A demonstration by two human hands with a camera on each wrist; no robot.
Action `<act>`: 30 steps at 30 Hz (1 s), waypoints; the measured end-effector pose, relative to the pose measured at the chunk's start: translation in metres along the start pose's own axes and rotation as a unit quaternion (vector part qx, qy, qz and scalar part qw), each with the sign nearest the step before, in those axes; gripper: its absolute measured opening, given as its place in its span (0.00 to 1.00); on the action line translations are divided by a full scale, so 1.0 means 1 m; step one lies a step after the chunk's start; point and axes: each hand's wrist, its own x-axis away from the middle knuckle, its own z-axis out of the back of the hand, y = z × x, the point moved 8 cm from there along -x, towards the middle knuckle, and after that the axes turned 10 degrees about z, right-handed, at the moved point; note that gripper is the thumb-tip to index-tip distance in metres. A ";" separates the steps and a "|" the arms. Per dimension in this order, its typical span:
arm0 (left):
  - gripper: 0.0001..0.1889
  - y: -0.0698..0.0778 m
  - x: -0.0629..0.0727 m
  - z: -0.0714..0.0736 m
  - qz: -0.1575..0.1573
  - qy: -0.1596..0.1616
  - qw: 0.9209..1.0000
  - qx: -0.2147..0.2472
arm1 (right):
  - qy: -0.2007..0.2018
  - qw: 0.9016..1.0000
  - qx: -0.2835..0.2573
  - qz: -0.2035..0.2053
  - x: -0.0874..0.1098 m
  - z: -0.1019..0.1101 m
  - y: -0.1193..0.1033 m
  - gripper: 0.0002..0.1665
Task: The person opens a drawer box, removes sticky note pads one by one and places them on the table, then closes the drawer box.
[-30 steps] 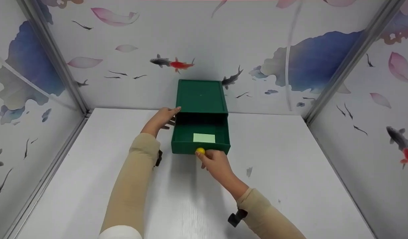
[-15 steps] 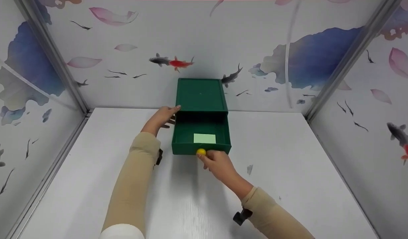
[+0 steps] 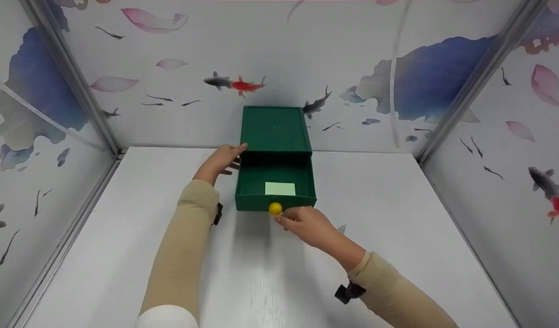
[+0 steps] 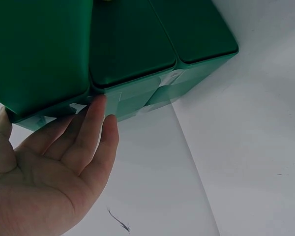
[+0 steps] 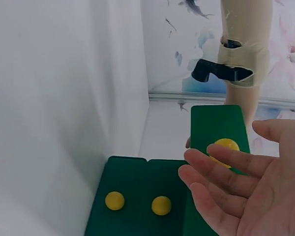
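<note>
A green drawer cabinet [image 3: 274,130] stands against the back wall, with its top drawer [image 3: 252,203] pulled out. A pale green paper note [image 3: 280,188] lies inside the drawer. On the drawer front is a round yellow knob [image 3: 275,208]. My right hand [image 3: 309,225] is just right of the knob; in the right wrist view its fingers [image 5: 231,177] are spread, thumb apart, and partly cover the knob. My left hand [image 3: 221,160] rests against the cabinet's left side, thumb at the upper edge, and the left wrist view shows its other fingers [image 4: 91,123] extended along that side.
Two lower drawers with yellow knobs [image 5: 114,200] are shut in the right wrist view. White panels printed with fish and petals enclose the white table [image 3: 138,228] at the back and both sides. Metal posts [image 3: 74,77] stand at the corners.
My right hand has let go of the yellow knob and drawn slightly right, its forearm swinging right too. The left hand and the pulled-out drawer stay in place.
</note>
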 end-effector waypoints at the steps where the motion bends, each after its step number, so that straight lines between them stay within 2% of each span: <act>1: 0.38 0.000 0.000 0.000 0.000 -0.001 1.000 0.001 | -0.003 1.000 0.003 0.002 0.002 0.004 -0.004 0.22; 6: 0.37 0.004 0.002 -0.001 0.000 -0.003 1.000 0.005 | -0.009 1.000 0.006 0.018 0.008 0.030 -0.025 0.20; 10: 0.36 0.008 0.003 -0.001 -0.004 -0.003 1.000 0.005 | 0.007 1.000 0.001 0.030 0.006 0.060 -0.041 0.20; 14: 0.36 0.012 0.004 -0.002 -0.009 -0.005 1.000 0.007 | 0.025 0.999 0.013 0.019 -0.006 0.087 -0.045 0.21; 17: 0.36 0.012 0.003 -0.002 -0.011 -0.004 1.000 0.009 | 0.022 0.999 0.031 -0.004 -0.022 0.098 -0.040 0.21; 23: 0.37 0.004 0.003 -0.003 -0.006 -0.007 1.000 0.006 | -0.043 0.997 0.047 -0.044 -0.056 0.088 -0.018 0.25; 27: 0.37 -0.001 0.004 -0.002 -0.003 -0.007 1.000 0.001 | -0.099 0.992 0.062 -0.057 -0.073 0.072 -0.006 0.29; 30: 0.37 0.001 0.004 -0.001 -0.007 -0.005 1.000 0.005 | -0.132 0.986 0.086 -0.063 -0.083 0.064 -0.001 0.31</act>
